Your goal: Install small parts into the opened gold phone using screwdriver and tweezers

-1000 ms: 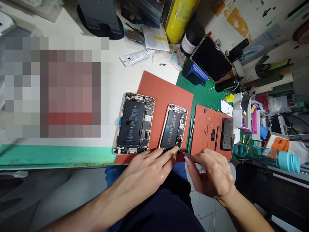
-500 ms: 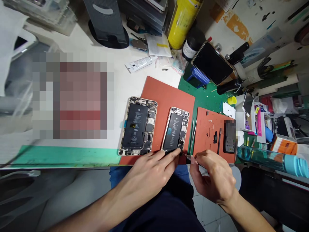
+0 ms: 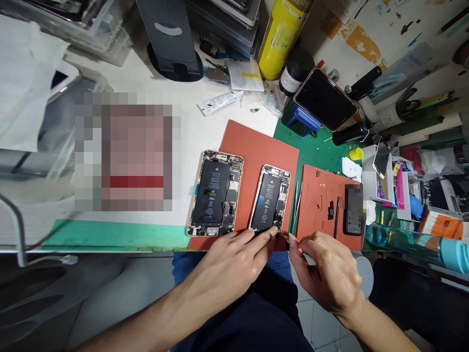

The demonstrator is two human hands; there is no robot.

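A smaller phone [image 3: 268,200], its screen side open to show a black battery and circuit parts, lies on a red-brown mat near the table's front edge. My left hand [image 3: 234,256] rests over its lower end, fingers stretched out and one fingertip pressing the lower right corner. The thumb is hidden. My right hand [image 3: 328,269] is closed in a pinch around a thin metal-tipped tool [image 3: 286,238], pointed at that same corner; its exact kind is unclear. Left of it, a larger opened phone [image 3: 214,195] lies untouched by either hand.
Tweezers [image 3: 296,208] lie between the mat [image 3: 260,139] and a second mat [image 3: 311,178] with small parts and a dark phone [image 3: 353,210]. A phone on a blue stand [image 3: 304,120], a yellow canister [image 3: 280,44] and a water bottle [image 3: 421,244] surround the work area.
The whole view has shifted slightly rightward. Both hands stay at the smaller phone's lower corner, with the tool still pinched in my right hand.
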